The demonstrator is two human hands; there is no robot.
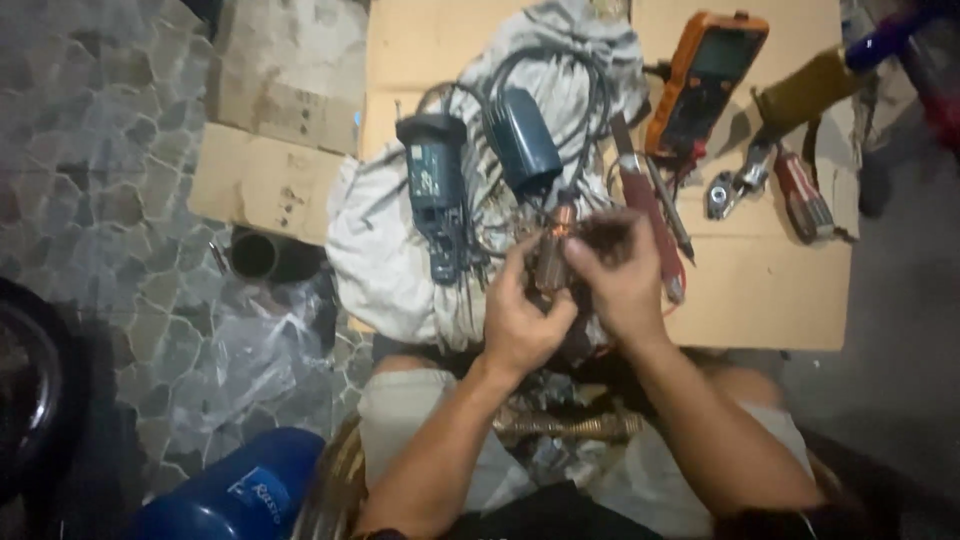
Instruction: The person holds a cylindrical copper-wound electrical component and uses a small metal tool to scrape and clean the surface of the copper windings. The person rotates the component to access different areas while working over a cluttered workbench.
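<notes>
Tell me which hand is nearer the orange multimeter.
Right. The right hand sits just below and left of the orange multimeter, near the red-handled tools. The left hand is lower and further left, beside the dark blue tool body.

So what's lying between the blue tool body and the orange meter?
In the head view, a red-handled tool and a thin probe lie on the cardboard between the blue tool body and the orange meter.

Orange multimeter (706, 78), red-handled screwdriver (802, 196), black tube (256, 256), blue container (232, 492)
</notes>
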